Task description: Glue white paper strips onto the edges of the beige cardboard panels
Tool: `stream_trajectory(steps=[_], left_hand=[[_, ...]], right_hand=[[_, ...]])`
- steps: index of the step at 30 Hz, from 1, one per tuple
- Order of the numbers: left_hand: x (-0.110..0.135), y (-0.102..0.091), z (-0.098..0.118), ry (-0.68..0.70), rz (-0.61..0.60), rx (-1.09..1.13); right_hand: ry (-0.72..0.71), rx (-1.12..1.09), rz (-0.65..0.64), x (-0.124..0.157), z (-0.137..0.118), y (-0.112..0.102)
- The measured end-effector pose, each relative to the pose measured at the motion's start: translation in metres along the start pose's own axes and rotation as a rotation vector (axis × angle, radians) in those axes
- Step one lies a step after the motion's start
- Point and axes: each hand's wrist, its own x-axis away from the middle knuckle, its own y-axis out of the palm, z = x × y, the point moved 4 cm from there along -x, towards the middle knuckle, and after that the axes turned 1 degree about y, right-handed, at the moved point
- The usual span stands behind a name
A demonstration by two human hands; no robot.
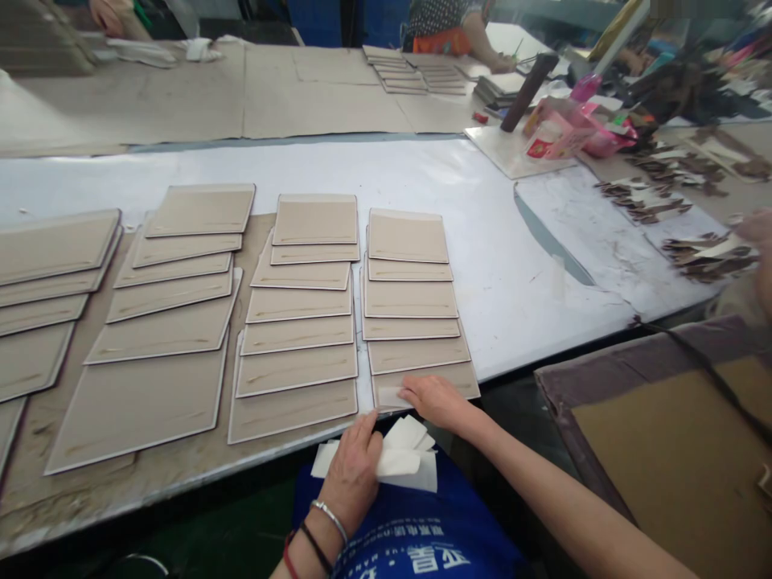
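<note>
My left hand (355,460), with bracelets at the wrist, is closed on a loose bunch of white strips (401,460), paper or thin cloth, just off the table's front edge. My right hand (435,402) has its fingertips together on one small pale strip (389,396), at the left end of the nearest panel (452,378). That flat beige panel lies lowest in the right column of overlapping panels (410,299). Most panels carry a thin brownish streak along the near edge. A middle column (300,304) and a left column (162,318) lie alongside.
More panels (48,249) lie at the far left. A pink basket (558,129) and a dark upright rod (529,92) stand at the back right. Bundles of strips (712,256) lie further right. Other people work across the table and at the right edge.
</note>
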Motion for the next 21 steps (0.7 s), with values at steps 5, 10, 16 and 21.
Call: stream_trajectory(steps=[5, 10, 16, 21], left_hand=[[-0.0045, 0.0023, -0.0023, 0.021, 0.041, -0.041], [-0.0067, 0.0039, -0.0007, 0.041, 0.023, -0.064], [-0.0077, 0.0048, -0.0011, 0.056, -0.001, -0.062], [-0.0077, 0.0056, -0.0021, 0.062, -0.01, -0.069]], right_hand=[[0.001, 0.028, -0.04, -0.0044, -0.0008, 0.0016], [-0.003, 0.041, -0.034, -0.0064, 0.0004, 0.0008], [-0.006, 0.031, -0.029, -0.0087, 0.001, 0.002], [-0.032, 0.054, -0.006, -0.0106, -0.0007, 0.001]])
